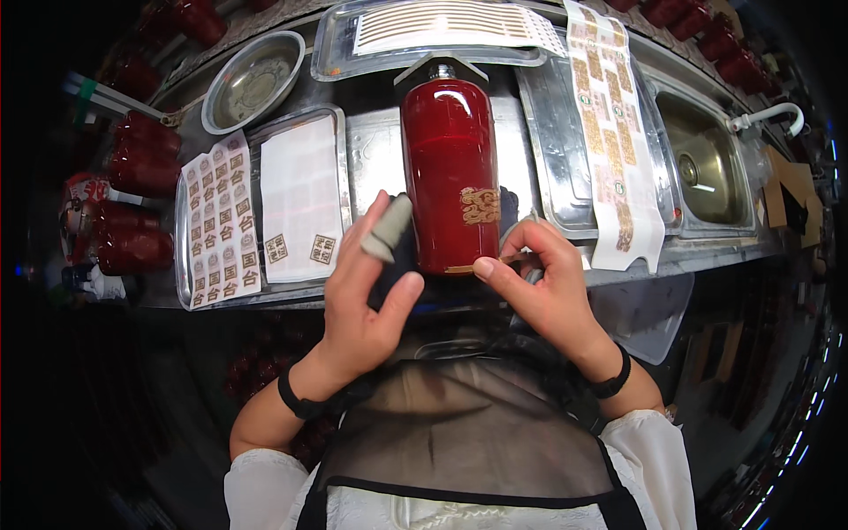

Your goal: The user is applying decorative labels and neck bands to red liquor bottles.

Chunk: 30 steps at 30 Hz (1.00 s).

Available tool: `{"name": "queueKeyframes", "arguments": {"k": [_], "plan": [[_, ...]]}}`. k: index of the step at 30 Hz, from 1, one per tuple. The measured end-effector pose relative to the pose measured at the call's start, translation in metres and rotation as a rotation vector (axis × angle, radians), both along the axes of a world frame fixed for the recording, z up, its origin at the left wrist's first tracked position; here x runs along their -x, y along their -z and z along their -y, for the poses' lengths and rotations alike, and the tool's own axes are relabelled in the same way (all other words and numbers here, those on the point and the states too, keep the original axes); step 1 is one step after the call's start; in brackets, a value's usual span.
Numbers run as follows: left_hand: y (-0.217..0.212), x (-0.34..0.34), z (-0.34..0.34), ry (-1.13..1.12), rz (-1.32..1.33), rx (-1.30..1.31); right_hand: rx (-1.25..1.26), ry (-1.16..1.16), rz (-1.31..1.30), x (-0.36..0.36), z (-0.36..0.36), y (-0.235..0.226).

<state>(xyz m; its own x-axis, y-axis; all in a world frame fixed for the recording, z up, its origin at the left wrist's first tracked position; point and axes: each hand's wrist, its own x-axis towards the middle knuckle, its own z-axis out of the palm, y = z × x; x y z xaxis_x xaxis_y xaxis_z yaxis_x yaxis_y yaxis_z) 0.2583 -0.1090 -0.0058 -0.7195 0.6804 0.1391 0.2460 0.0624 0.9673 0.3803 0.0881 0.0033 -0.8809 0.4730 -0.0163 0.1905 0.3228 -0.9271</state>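
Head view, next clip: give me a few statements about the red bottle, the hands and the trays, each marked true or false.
1. The red bottle lies on its side on the metal counter. True.
2. The bottle carries no sticker. False: a gold sticker sits on its side, near the base.
3. The left hand wears a grey cot on its index fingertip. True.
4. The right hand is far from the bottle. False: its fingers are at the bottle's base.
5. The round metal bowl holds sticker sheets. False: it holds none; the sheets lie on flat trays.
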Motion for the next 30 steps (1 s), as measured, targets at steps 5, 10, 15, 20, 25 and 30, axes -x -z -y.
{"name": "queueKeyframes", "arguments": {"k": [5,10,15,20,25,30], "plan": [[-0.019,-0.014,0.004,0.197,-0.754,0.306,-0.022,0.002,0.032,-0.003,-0.001,-0.002],[-0.018,-0.014,0.013,0.141,-0.889,0.414,-0.022,-0.008,0.004,-0.001,0.0,0.0],[-0.019,-0.013,0.019,0.13,-0.869,0.456,-0.023,0.0,-0.025,0.0,0.0,0.001],[-0.03,-0.011,0.011,0.131,-0.907,0.43,0.044,-0.047,0.003,-0.005,-0.008,0.001],[-0.032,-0.007,0.002,0.178,-1.003,0.38,0.21,-0.019,0.023,-0.011,-0.012,0.007],[-0.032,-0.006,-0.006,0.181,-1.073,0.376,0.229,-0.008,0.033,-0.012,-0.012,0.007]]}}
